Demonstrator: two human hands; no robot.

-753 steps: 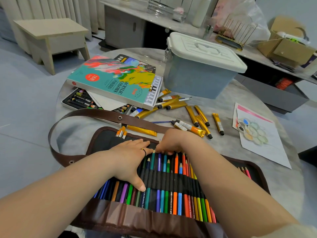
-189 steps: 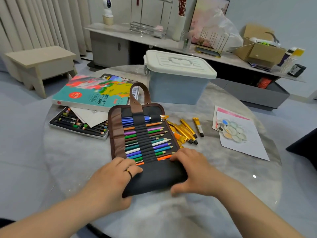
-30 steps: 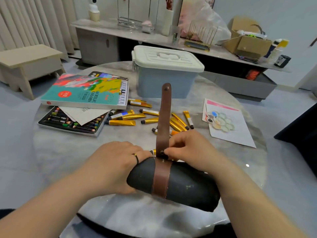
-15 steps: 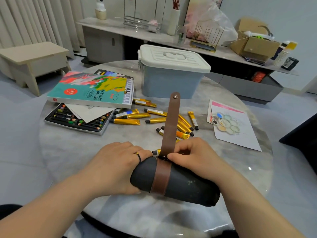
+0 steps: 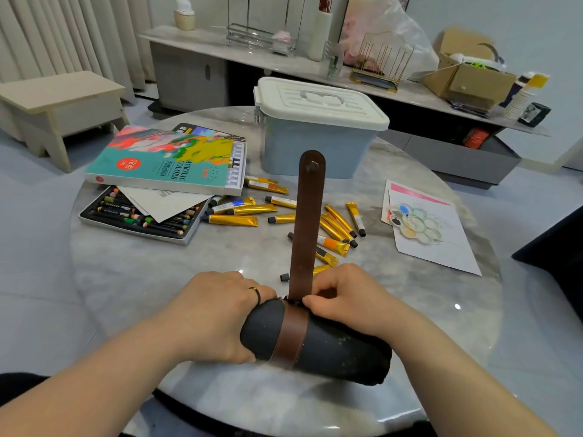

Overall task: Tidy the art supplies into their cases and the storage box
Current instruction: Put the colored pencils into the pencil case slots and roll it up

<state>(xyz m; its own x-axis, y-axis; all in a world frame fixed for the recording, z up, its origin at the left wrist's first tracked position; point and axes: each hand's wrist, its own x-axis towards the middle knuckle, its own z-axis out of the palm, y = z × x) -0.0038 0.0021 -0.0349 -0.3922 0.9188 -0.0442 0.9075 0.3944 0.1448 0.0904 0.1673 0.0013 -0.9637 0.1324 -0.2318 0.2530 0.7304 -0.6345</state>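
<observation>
Beneath left grip and right grip, pencil roll

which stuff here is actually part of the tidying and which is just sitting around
Part of the job: rolled pencil case, gripped by the left hand, its strap pinched by the right hand; loose paint tubes; acrylic paint box; pastel tray; lidded storage box.
Just lying about: wooden stool; cardboard box; gold wire rack on the sideboard.
</observation>
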